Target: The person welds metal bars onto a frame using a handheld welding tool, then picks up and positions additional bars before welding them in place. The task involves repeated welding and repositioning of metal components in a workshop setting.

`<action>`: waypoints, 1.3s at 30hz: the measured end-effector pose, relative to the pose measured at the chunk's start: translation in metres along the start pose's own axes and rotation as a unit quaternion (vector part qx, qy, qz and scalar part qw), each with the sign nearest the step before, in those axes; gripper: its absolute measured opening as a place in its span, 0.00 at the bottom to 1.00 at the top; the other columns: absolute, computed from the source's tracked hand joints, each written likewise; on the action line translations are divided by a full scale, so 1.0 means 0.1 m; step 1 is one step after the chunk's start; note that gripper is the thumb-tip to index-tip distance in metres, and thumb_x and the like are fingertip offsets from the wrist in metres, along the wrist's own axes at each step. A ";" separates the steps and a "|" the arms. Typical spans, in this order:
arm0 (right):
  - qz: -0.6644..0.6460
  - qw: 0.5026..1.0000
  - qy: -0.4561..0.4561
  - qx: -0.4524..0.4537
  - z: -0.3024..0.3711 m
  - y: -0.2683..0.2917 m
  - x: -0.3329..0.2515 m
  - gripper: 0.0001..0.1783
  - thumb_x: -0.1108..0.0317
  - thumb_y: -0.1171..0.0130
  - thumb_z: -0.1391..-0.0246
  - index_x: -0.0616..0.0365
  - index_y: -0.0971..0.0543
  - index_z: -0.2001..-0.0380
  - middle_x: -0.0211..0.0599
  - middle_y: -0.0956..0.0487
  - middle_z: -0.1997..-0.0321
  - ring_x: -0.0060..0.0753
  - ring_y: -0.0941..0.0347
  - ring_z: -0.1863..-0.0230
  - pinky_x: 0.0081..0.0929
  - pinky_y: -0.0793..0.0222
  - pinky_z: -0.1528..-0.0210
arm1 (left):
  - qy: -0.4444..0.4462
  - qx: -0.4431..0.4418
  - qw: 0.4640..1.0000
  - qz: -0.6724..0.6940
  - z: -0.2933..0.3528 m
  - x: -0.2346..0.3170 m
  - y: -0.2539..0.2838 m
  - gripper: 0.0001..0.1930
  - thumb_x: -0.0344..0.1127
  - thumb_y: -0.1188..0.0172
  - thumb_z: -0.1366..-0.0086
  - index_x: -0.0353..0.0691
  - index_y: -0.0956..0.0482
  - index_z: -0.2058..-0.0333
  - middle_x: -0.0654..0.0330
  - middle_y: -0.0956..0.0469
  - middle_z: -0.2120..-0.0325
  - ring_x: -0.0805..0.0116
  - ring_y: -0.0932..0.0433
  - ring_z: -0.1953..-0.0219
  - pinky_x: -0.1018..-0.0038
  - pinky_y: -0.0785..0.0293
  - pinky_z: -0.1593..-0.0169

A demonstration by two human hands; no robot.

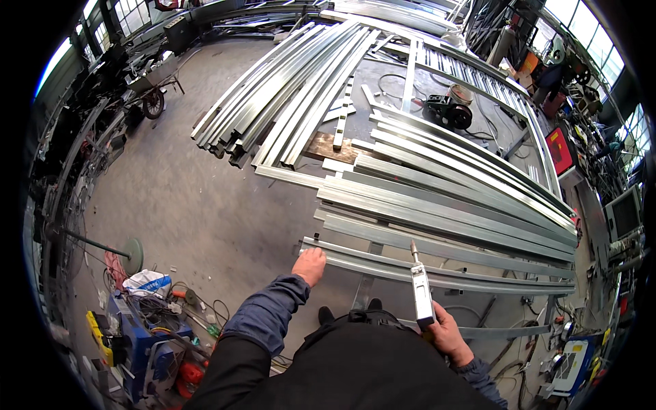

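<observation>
My right hand (451, 335) is wrapped round the grip of a handheld welding gun (422, 295) with a white body and a copper-coloured nozzle. Its nozzle points away from me, over the nearest long metal profiles. At the left end of the closest galvanised steel profile (372, 262), my left hand (311, 266) has its fingers curled and closed on the metal; the fingertips are partly hidden. A small dark piece (316, 236) sits on the profile just beyond that hand. More steel profiles (437, 208) lie side by side behind it.
A bundle of steel profiles (273, 96) lies at far left, near a spirit level (343, 116). A welded frame (410, 75) stretches behind. Left are a wheelbarrow (154, 89) and a blue machine (147, 348) with cables; a blue-and-white box (572, 365) stands at right.
</observation>
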State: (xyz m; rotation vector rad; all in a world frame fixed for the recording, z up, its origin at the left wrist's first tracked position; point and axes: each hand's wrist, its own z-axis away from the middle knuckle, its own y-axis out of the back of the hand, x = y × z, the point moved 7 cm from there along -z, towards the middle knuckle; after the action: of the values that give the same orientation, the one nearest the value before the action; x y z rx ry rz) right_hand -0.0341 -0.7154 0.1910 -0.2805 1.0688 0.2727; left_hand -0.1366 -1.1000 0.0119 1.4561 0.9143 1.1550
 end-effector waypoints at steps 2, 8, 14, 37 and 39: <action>0.017 0.999 0.035 -0.010 -0.03 0.07 0.05 0.34 0.65 0.39 0.28 0.56 0.33 0.22 0.24 0.19 0.44 0.16 0.26 0.56 0.20 0.25 0.53 | -0.022 -0.004 1.000 -0.013 -0.03 -0.01 -0.02 0.10 0.28 0.43 0.34 0.34 0.17 0.56 0.50 0.20 0.56 0.50 0.20 0.48 0.58 0.24 0.41; 0.052 0.999 -0.004 0.003 -0.05 0.13 -0.03 0.34 0.64 0.39 0.27 0.59 0.32 0.22 0.27 0.19 0.42 0.19 0.25 0.50 0.23 0.26 0.47 | 0.040 0.027 0.998 -0.039 -0.07 0.07 -0.11 0.11 0.29 0.42 0.35 0.32 0.17 0.56 0.49 0.20 0.56 0.50 0.21 0.49 0.58 0.23 0.41; 0.057 0.998 -0.006 0.015 -0.17 0.23 -0.01 0.32 0.66 0.41 0.26 0.58 0.31 0.22 0.27 0.19 0.45 0.18 0.25 0.51 0.23 0.26 0.48 | -0.007 -0.003 0.999 -0.048 -0.09 0.09 -0.13 0.15 0.29 0.41 0.36 0.30 0.17 0.52 0.49 0.20 0.56 0.50 0.21 0.48 0.60 0.22 0.41; 0.092 0.991 -0.056 -0.073 -0.58 0.03 -0.21 0.34 0.68 0.42 0.27 0.56 0.34 0.21 0.31 0.20 0.37 0.22 0.26 0.41 0.27 0.28 0.36 | -0.062 -0.063 0.996 0.022 -0.55 1.26 -0.14 0.59 0.54 0.19 0.46 0.43 0.42 0.21 0.47 0.41 0.23 0.44 0.48 0.18 0.47 0.60 0.15; 0.110 0.986 -0.077 -0.100 -0.70 -0.09 -0.18 0.35 0.68 0.42 0.27 0.55 0.34 0.20 0.32 0.19 0.38 0.22 0.26 0.42 0.27 0.28 0.37 | -0.057 -0.078 0.995 0.029 -0.61 1.29 -0.25 0.58 0.57 0.21 0.45 0.45 0.41 0.20 0.46 0.37 0.25 0.42 0.47 0.19 0.44 0.61 0.16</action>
State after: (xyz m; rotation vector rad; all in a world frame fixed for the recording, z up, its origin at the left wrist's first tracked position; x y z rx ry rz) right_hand -0.0971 -0.7499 0.1762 -0.3161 0.9205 0.5935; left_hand -0.1624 -0.9570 0.0131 1.4135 0.6903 1.1471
